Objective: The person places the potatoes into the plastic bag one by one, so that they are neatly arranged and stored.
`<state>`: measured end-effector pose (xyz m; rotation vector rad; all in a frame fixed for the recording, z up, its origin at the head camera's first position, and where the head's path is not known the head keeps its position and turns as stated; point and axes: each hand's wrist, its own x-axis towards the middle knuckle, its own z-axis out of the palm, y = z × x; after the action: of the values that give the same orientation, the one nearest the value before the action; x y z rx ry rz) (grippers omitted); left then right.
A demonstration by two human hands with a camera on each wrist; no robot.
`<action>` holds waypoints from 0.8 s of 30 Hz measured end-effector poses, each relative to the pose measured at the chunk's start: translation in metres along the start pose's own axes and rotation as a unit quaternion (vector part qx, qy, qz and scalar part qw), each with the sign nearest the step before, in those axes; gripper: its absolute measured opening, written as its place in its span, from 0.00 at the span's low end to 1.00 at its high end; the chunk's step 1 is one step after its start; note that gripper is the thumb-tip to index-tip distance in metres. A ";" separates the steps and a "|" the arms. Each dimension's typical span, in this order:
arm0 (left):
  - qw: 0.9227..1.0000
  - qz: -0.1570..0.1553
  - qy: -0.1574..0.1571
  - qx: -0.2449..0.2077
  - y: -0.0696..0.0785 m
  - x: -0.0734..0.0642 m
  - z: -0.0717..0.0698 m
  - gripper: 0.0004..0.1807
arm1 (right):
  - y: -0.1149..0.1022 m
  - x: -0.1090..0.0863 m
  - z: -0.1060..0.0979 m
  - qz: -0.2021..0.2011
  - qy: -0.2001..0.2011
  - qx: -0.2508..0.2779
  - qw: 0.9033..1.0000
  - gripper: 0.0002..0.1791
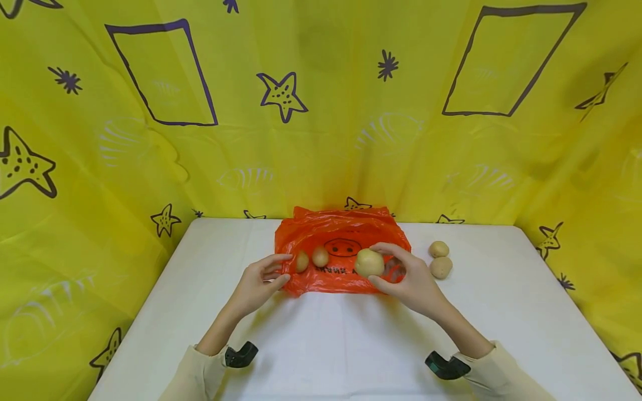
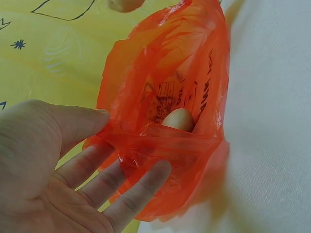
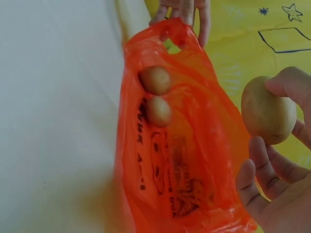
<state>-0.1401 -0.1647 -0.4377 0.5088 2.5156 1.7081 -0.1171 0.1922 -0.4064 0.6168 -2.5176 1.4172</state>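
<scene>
A red plastic bag [image 1: 346, 223] with black print lies on the white table, its mouth held apart at the left. My left hand [image 1: 257, 284] pinches the bag's rim between thumb and index finger, the other fingers spread behind the thin film in the left wrist view. Inside the bag are two potatoes, one potato [image 3: 155, 80] close beside the other potato [image 3: 158, 111]. My right hand [image 1: 420, 281] grips a yellowish potato [image 1: 369, 263] between thumb and fingers. In the head view this potato appears in front of the bag's printed side, raised off the table.
To the right of the bag, a potato [image 1: 438, 249] and a second potato [image 1: 441, 268] lie together on the white table [image 1: 321, 345]. A yellow curtain [image 1: 331, 145] with drawn stars and frames surrounds the table's back and sides.
</scene>
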 end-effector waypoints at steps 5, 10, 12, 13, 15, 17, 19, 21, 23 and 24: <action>1.000 -0.002 -0.003 -0.009 0.000 -0.001 0.000 0.22 | 0.003 0.007 0.012 0.016 -0.005 0.007 1.000 0.28; 1.000 -0.007 -0.003 -0.009 -0.001 -0.001 -0.001 0.22 | 0.006 0.012 0.023 0.025 -0.006 0.010 1.000 0.27; 1.000 -0.009 -0.002 -0.008 0.000 -0.001 -0.001 0.22 | 0.007 0.013 0.027 0.035 -0.008 0.011 0.999 0.27; 1.000 -0.009 -0.001 -0.008 0.000 -0.001 -0.001 0.22 | 0.008 0.014 0.029 0.040 -0.009 0.011 0.999 0.26; 1.000 -0.008 -0.001 -0.008 0.000 -0.001 0.000 0.22 | 0.009 0.016 0.033 0.057 -0.011 0.015 0.998 0.26; 1.000 -0.007 0.000 -0.009 0.000 -0.001 0.000 0.22 | 0.010 0.018 0.036 0.076 -0.017 0.027 0.997 0.26; 1.000 -0.006 0.000 -0.008 0.001 0.000 0.001 0.22 | 0.011 0.021 0.040 0.098 -0.024 0.039 0.994 0.26; 1.000 -0.004 0.000 -0.008 0.001 0.000 0.001 0.22 | 0.012 0.023 0.044 0.118 -0.028 0.052 0.991 0.26; 1.000 -0.004 0.001 -0.006 0.001 0.000 0.001 0.22 | 0.013 0.026 0.047 0.134 -0.029 0.058 0.989 0.26; 1.000 -0.005 0.001 -0.006 0.001 -0.001 0.001 0.22 | 0.014 0.027 0.049 0.140 -0.030 0.059 0.988 0.26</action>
<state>-0.1391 -0.1636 -0.4371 0.4938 2.5040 1.7192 -0.1457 0.1501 -0.4334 0.3358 -2.6666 1.6732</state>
